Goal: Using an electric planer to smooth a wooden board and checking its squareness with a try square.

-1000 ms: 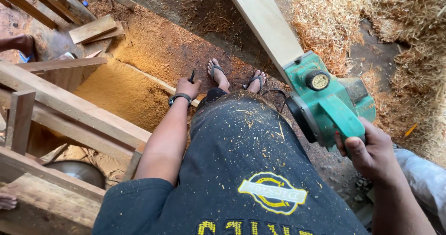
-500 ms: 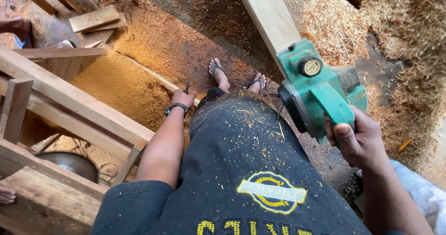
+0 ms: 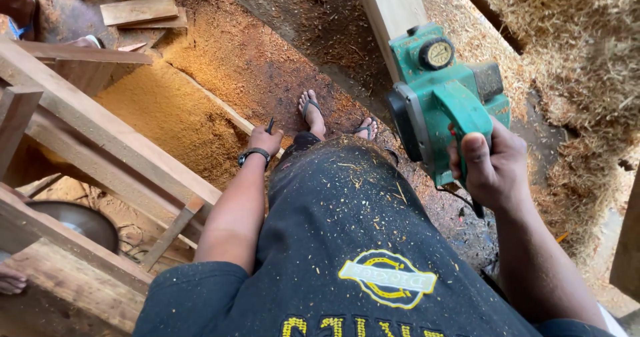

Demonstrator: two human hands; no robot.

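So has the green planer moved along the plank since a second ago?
Cannot tell: the green planer, gripped by the right hand, keeps the same overlap on the plank; the camera shifted instead.

Planer (image 3: 445, 100) sits on plank (image 3: 390, 4) at right, sawdust heap (image 3: 160, 110) left, feet (image 3: 313, 114) btwn.

Warm, even daylight, sharp focus throughout, soft shadows on the sawdust floor (image 3: 200, 104), slight wide-angle stretching at edges.

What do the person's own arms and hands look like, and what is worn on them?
Both arms are bare below short dark sleeves. The left hand has a dark wristwatch at the wrist. The right hand wears nothing: no glove, ring or band is visible. Pale wood chips speckle the dark shirt.
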